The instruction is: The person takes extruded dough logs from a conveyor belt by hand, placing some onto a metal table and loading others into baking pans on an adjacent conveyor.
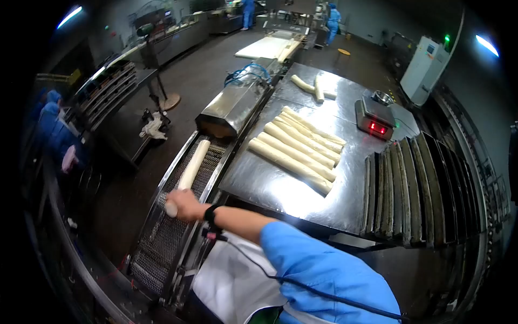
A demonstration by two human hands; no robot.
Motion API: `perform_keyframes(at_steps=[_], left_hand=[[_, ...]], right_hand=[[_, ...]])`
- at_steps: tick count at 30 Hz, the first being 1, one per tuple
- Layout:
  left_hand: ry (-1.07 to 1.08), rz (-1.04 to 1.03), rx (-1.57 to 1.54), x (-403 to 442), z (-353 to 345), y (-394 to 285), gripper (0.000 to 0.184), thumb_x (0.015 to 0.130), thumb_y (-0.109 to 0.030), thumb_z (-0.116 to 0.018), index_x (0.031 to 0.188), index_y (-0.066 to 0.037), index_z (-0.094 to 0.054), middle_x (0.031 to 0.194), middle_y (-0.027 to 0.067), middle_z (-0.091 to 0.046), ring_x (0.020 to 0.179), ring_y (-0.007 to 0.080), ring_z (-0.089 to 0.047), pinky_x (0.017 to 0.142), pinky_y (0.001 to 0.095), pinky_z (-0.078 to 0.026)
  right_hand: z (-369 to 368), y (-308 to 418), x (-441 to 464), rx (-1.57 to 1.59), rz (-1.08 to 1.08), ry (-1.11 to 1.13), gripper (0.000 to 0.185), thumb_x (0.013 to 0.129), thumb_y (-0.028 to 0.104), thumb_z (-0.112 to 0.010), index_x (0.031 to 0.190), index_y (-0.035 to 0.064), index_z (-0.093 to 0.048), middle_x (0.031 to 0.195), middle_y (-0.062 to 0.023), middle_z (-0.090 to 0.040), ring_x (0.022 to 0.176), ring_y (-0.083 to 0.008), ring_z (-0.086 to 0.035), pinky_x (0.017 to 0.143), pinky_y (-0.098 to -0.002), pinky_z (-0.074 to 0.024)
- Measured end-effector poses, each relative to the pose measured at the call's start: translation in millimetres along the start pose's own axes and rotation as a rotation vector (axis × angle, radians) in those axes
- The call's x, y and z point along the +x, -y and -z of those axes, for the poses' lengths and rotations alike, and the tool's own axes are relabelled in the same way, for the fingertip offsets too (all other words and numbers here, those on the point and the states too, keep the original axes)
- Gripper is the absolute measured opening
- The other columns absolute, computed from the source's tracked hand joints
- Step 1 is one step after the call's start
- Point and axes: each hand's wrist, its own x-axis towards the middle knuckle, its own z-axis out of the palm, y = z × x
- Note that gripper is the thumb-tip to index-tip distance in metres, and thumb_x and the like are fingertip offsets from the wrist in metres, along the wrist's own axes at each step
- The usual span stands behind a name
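Observation:
My right hand [187, 206] is closed around the near end of a long pale dough roll [194, 164]. The roll's blunt tip pokes out on the near side of my fingers, and its far part lies along the metal mesh conveyor belt [154, 256]. A dark band circles my right wrist, above which comes a blue sleeve. My left hand is out of sight. Beside the belt, on a steel table [253, 181], several similar dough rolls [294, 162] lie side by side. A few shorter dough pieces [318, 87] rest farther back.
A steel machine housing [232, 105] covers the belt's far part. Right of the rolls stands a scale [374, 117] with red digits, near a metal bowl [382, 97]. Upright dark trays [415, 189] line the table's right end. People in blue work at the left and far back.

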Motion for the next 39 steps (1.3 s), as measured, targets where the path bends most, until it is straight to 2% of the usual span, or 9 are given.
perform_keyframes(at_steps=[4,7,8,15,20,24,27,30,39], left_hand=[[0.098,0.104,-0.104,-10,56,-28,0.063,0.081,-0.044,-0.063,0.128,-0.003,-0.050,0.137,0.0214,-0.044,0.121,0.0368,-0.044,0.103,0.0489,-0.034],[0.013,0.041,-0.067,-2,18,-10,0.058,0.084,-0.040,-0.061,0.128,-0.004,-0.050,0.135,0.0201,-0.045,0.121,0.0352,-0.044,0.105,0.0425,-0.033],[0.008,0.234,-0.339,9,-18,-6,0.063,0.066,-0.010,-0.068,0.124,0.006,-0.050,0.142,0.0263,-0.034,0.130,0.0424,-0.031,0.109,0.0473,-0.028],[0.062,0.218,-0.303,7,-19,-6,0.062,0.071,-0.012,-0.066,0.129,0.000,-0.047,0.149,0.0179,-0.027,0.134,0.0391,-0.028,0.111,0.0439,-0.025],[0.051,0.204,-0.317,6,-16,-5,0.061,0.072,-0.012,-0.066,0.129,-0.001,-0.048,0.149,0.0179,-0.027,0.133,0.0390,-0.029,0.112,0.0437,-0.025],[-0.002,0.189,-0.338,5,-9,-10,0.059,0.072,-0.011,-0.065,0.128,-0.001,-0.049,0.148,0.0182,-0.029,0.132,0.0392,-0.030,0.111,0.0436,-0.026],[-0.013,0.183,-0.336,5,-12,-8,0.058,0.071,-0.011,-0.066,0.127,0.000,-0.050,0.148,0.0182,-0.029,0.132,0.0393,-0.031,0.111,0.0437,-0.027],[-0.002,0.182,-0.343,5,-7,-11,0.059,0.072,-0.009,-0.067,0.127,0.000,-0.050,0.148,0.0185,-0.029,0.133,0.0385,-0.030,0.111,0.0441,-0.027],[-0.049,0.204,-0.402,3,-6,-10,0.056,0.069,-0.010,-0.069,0.122,0.000,-0.054,0.144,0.0193,-0.033,0.131,0.0383,-0.032,0.110,0.0442,-0.029]], right_hand=[[94,-26,-51,0.891,-0.430,-0.316,0.035,0.072,0.003,-0.070,0.104,0.0055,-0.056,0.095,-0.0064,-0.060,0.087,-0.0163,-0.060,0.075,-0.0297,-0.0520],[145,-94,-121,0.768,-0.601,-0.652,0.045,0.069,0.004,-0.071,0.109,0.0095,-0.051,0.085,-0.0054,-0.058,0.080,-0.0164,-0.060,0.063,-0.0266,-0.0486],[148,-125,-150,0.569,-0.666,-0.859,0.035,0.068,0.007,-0.070,0.099,0.0081,-0.055,0.082,-0.0044,-0.058,0.078,-0.0162,-0.059,0.063,-0.0284,-0.0482],[196,-101,-301,-0.845,-0.572,-0.704,0.055,0.068,0.031,-0.076,0.112,0.0035,-0.056,0.118,-0.0174,-0.049,0.116,-0.0317,-0.043,0.099,-0.0424,-0.0355],[200,-114,-310,-0.383,-0.767,-0.727,0.105,0.065,0.035,-0.082,0.143,-0.0012,-0.021,0.147,-0.0253,-0.010,0.137,-0.0405,-0.014,0.112,-0.0457,-0.0202],[203,-119,-299,-0.329,-0.788,-0.837,0.108,0.062,0.036,-0.084,0.143,-0.0016,-0.023,0.147,-0.0250,-0.008,0.138,-0.0405,-0.013,0.113,-0.0444,-0.0205],[222,-120,-301,-0.392,-0.770,-0.774,0.111,0.060,0.045,-0.083,0.144,0.0022,-0.024,0.148,-0.0270,-0.012,0.137,-0.0428,-0.015,0.112,-0.0487,-0.0192],[254,-125,-287,-0.820,-0.980,-0.265,0.115,0.055,0.068,-0.075,0.145,0.0126,-0.028,0.147,-0.0307,-0.021,0.138,-0.0476,-0.011,0.110,-0.0578,-0.0128],[286,-122,-193,-0.587,-0.971,0.187,0.117,0.051,0.051,-0.086,0.143,0.0079,-0.027,0.138,-0.0286,-0.036,0.132,-0.0438,-0.030,0.110,-0.0459,-0.0253]])
